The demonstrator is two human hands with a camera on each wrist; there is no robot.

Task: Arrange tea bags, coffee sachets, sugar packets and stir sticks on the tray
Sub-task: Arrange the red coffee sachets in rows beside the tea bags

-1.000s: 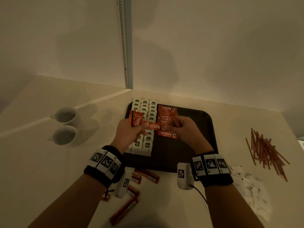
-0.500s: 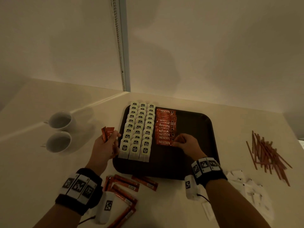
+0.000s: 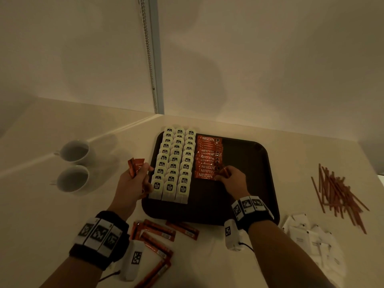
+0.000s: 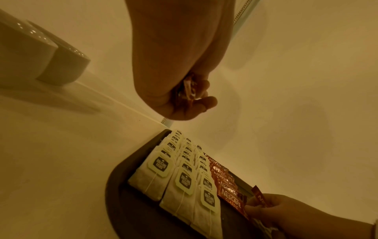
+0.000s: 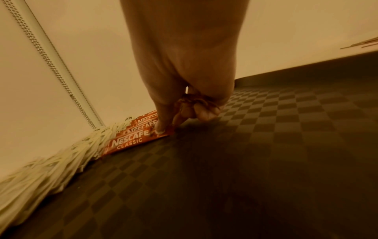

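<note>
A dark brown tray (image 3: 249,183) carries three columns of tea bags (image 3: 176,163) and, beside them, a row of red coffee sachets (image 3: 208,156). My left hand (image 3: 143,173) hovers off the tray's left edge and grips a small bunch of coffee sachets (image 3: 136,166), also seen in the left wrist view (image 4: 189,87). My right hand (image 3: 223,175) is at the near end of the row. It holds one sachet (image 4: 260,198) in curled fingers while a fingertip (image 5: 161,127) presses on the nearest laid sachet (image 5: 131,142).
Several loose coffee sachets (image 3: 158,235) lie on the table in front of the tray. Stir sticks (image 3: 336,192) and white sugar packets (image 3: 307,235) lie to the right. Two white cups (image 3: 72,179) stand at the left. The tray's right half (image 5: 266,145) is bare.
My hands were together over the sachet row a second ago. The left hand has since drawn back left off the tray with its sachets, and the right hand has settled at the row's near end.
</note>
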